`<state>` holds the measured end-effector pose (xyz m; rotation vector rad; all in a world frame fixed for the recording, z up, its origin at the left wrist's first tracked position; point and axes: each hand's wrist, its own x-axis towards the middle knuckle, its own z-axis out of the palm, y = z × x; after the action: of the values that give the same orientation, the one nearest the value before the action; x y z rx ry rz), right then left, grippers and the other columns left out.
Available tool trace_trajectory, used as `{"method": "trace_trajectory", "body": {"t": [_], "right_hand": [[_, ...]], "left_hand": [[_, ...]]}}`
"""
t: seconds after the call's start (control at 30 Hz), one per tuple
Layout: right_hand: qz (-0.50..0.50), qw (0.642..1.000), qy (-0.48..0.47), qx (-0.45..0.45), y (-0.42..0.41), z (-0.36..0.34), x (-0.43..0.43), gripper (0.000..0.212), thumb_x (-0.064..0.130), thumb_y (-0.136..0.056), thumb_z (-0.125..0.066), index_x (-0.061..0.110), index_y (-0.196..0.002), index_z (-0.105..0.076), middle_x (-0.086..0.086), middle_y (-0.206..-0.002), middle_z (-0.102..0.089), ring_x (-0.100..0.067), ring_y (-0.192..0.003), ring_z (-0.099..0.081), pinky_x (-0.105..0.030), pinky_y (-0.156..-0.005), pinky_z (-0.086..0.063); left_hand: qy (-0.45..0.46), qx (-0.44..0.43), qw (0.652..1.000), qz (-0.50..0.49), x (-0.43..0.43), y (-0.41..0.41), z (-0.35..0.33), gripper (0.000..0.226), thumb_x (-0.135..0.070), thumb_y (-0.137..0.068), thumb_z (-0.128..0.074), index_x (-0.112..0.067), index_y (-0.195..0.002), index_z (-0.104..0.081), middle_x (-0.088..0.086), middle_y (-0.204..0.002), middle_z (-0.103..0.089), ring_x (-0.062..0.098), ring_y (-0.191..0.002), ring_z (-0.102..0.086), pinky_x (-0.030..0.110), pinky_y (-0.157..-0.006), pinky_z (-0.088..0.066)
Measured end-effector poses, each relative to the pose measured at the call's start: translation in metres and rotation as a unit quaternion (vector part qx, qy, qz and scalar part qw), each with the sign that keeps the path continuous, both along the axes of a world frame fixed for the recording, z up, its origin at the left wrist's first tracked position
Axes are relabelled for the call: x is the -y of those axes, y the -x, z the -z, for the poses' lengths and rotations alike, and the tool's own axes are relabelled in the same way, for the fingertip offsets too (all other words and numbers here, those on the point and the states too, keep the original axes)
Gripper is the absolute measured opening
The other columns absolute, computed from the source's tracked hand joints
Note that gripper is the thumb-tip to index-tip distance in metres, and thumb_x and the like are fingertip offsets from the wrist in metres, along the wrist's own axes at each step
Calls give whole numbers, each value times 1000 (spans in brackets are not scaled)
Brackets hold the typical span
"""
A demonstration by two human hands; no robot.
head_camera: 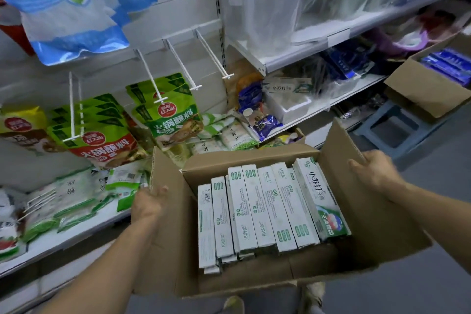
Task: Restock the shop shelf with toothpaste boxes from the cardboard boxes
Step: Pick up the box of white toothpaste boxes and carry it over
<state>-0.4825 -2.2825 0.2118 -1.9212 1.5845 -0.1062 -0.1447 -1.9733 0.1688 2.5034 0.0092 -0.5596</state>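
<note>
The left forearm (102,262) and right forearm (433,206) stretch forward, bare. The left hand (149,202) grips the cardboard box (377,232) at its left flap, thumb over the edge. The right hand (374,172) clasps the right flap.

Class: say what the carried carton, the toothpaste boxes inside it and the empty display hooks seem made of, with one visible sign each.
Carton: brown cardboard, matt; creased, folded flaps. Toothpaste boxes: thin printed card, perhaps slightly glossy; crisp folded edges. Display hooks: likely white-coated metal, possibly plastic; thin, stiff, straight rods.
</note>
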Motion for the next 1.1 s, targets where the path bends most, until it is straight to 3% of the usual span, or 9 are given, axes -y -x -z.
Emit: {"method": "trace_trajectory", "body": {"t": [0.17, 0.37, 0.63, 0.93, 1.1], "right_hand": [[-61, 998, 19, -5, -11, 15, 65, 21, 32, -91, -59, 15, -82, -68, -8, -77, -68, -28, -71, -65, -41, -73, -56], [-101, 995, 15, 8, -15, 37, 114, 27, 27, -92, -57, 11, -72, -64, -11, -74, -65, -31, -73, -63, -38, -71, -53], [-126, 991, 5, 38, -26, 55, 155, 32, 29, -86, -57, 0, -76, -65, -18, -72, -69, -36, -69, -67, -43, -64, -56], [-169, 983, -5, 75, -42, 54, 178, 27, 27, -88, -60, 6, -71, -65, -14, -71, -69, -33, -68, -68, -44, -65, -58], [-180, 981, -2, 74, -43, 52, 183, 31, 27, -88, -60, 10, -63, -58, -13, -72, -67, -32, -72, -65, -38, -70, -55]], "left_hand": [[11, 5, 997, -79, 20, 33, 7, 44, -34, -92, -62, 7, -107, -64, 28, -108, -66, 42, -99, -62, 38, -76, -46], [17, 37, 991, -125, 52, 70, 7, 40, -32, -93, -60, 5, -109, -64, 27, -108, -65, 44, -104, -60, 39, -80, -45], [-2, 49, 988, -148, 72, 78, 8, 42, -36, -92, -61, 1, -110, -64, 25, -111, -65, 43, -106, -60, 39, -82, -45], [-36, 53, 983, -172, 76, 87, 7, 44, -35, -93, -60, 5, -111, -64, 28, -111, -64, 44, -105, -59, 42, -85, -46], [-21, 73, 977, -198, 75, 106, 8, 38, -31, -92, -62, 3, -107, -66, 27, -107, -66, 43, -102, -61, 41, -85, -47]]}}
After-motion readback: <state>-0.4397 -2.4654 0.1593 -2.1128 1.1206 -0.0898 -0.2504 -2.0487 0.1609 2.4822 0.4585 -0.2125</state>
